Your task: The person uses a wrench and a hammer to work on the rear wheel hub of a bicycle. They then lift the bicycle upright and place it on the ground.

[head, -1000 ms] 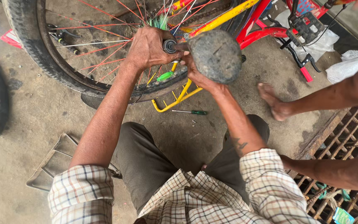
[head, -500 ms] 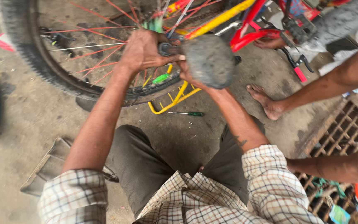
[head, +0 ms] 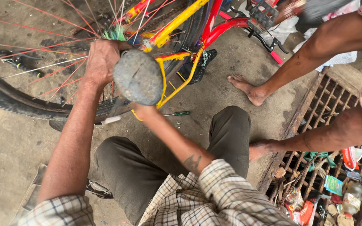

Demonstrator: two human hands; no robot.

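Rough grey stone point(head: 138, 78), glossy painted metal frame point(head: 177, 23), matt rubber tyre point(head: 17, 100).

The right hand point(head: 145, 111) was almost wholly hidden behind the grey stone point(head: 138, 77) it held, the wheel point(head: 17, 98) was cut off by the top and left edges, and the co-worker's raised hand point(head: 292, 7) was blurred.

**Where things lie around the wheel**

The wheel point(head: 17, 100) stands at the upper left, the bicycle frame point(head: 177, 25) to its right. A screwdriver point(head: 180, 113) lies on the floor below the frame. The pedal point(head: 261, 14) sits at the top right. The drain grate point(head: 315, 109) lies at the right, litter in it.
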